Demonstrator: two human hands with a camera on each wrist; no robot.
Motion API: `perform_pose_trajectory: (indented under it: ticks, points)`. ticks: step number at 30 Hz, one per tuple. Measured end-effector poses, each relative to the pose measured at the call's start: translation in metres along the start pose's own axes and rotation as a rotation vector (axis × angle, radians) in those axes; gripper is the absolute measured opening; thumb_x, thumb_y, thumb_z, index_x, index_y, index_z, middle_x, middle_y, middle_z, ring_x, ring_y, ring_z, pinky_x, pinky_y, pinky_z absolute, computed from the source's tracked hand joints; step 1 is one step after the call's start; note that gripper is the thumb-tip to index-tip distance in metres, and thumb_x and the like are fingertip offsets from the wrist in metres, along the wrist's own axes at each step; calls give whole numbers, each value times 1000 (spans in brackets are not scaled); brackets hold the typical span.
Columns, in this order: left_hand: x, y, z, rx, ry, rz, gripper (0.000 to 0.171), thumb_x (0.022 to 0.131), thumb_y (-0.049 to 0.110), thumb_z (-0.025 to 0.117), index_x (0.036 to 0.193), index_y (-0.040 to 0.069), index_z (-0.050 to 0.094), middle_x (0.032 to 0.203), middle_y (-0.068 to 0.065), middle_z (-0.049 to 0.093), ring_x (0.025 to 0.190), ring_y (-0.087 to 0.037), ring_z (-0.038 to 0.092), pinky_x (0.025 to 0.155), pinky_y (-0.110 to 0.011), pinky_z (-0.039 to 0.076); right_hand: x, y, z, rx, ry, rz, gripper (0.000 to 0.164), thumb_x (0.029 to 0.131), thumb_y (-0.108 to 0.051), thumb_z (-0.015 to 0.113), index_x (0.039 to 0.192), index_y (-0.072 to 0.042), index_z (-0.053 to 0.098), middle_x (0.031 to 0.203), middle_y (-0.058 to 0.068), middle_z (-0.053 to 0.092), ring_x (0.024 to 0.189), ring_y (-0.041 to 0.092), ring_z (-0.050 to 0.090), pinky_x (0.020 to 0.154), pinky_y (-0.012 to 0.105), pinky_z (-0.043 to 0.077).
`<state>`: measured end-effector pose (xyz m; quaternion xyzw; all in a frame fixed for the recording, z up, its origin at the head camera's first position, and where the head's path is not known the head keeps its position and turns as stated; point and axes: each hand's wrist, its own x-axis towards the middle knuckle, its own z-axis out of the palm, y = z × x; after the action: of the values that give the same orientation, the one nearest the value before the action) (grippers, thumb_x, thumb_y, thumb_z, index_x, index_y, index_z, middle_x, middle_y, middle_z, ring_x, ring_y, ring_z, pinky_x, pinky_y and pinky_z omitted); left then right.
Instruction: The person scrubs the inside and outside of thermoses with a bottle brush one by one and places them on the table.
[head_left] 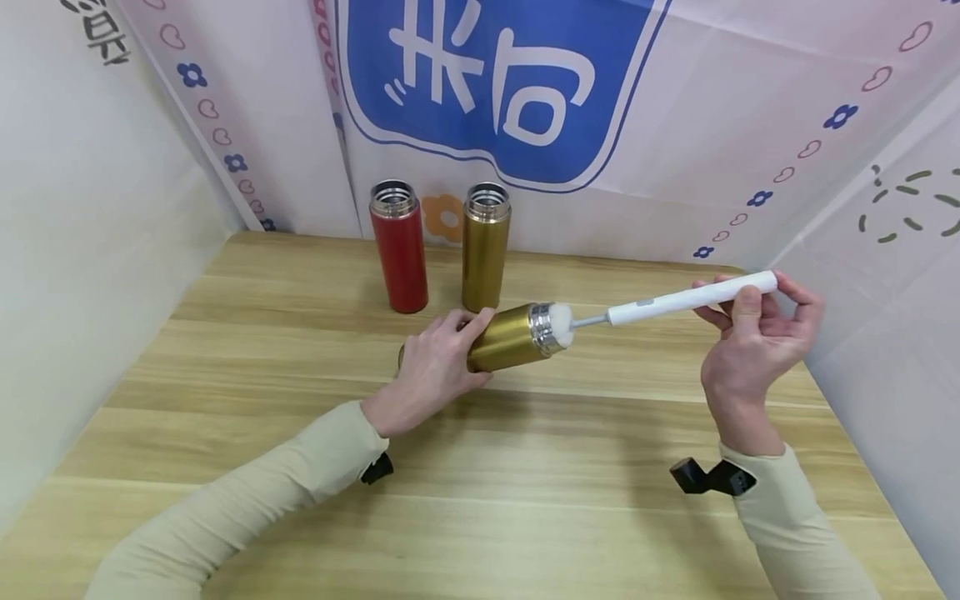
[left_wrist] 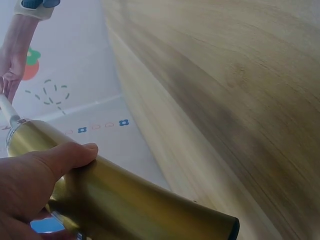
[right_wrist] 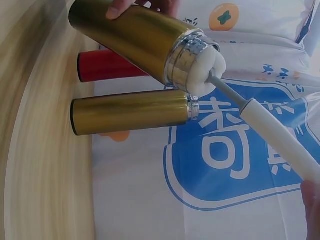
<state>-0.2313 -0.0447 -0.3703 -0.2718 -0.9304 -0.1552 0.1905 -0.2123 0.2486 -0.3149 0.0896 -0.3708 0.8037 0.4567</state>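
Note:
My left hand (head_left: 435,362) grips a gold thermos bottle (head_left: 510,337) around its body, tilted with its steel mouth toward the right. In my right hand (head_left: 761,337) is the white handle of a bottle brush (head_left: 690,300), held near its far end between thumb and fingers. The brush's white sponge head (right_wrist: 205,72) sits in the bottle's mouth, part of it bulging out past the rim; how deep it reaches is hidden. In the left wrist view, the left thumb (left_wrist: 75,155) lies along the gold bottle's side.
Behind the held bottle, a red bottle (head_left: 401,250) and a second gold bottle (head_left: 486,250) stand upright and uncapped. They are on the wooden table (head_left: 525,500), near its back edge. A printed cloth (head_left: 660,167) hangs behind and along the sides.

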Motion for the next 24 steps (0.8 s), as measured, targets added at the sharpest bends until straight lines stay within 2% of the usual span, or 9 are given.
perform_pose_trajectory:
  ticks: [12, 19, 24]
  points:
    - [3, -1, -3, 2, -24, 0, 78, 62, 34, 86, 130, 21, 49, 111, -8, 61, 85, -26, 64, 55, -38, 55, 7, -7, -1, -21, 29, -43, 26, 81, 11, 61, 100, 7, 44, 73, 28, 63, 60, 38, 66, 49, 38, 55]
    - [3, 1, -2, -4, 5, -1, 76, 61, 32, 87, 128, 19, 53, 109, -9, 62, 85, -28, 64, 56, -40, 55, 4, -3, -1, -22, 35, -33, 26, 82, 9, 62, 101, 7, 44, 73, 27, 64, 60, 37, 67, 50, 38, 56]
    - [2, 4, 0, -18, -22, -22, 78, 60, 31, 88, 128, 18, 53, 110, -9, 62, 88, -29, 63, 54, -41, 54, 1, 1, -1, -28, 37, -19, 28, 82, 7, 63, 102, 7, 43, 74, 26, 64, 61, 36, 67, 49, 36, 55]
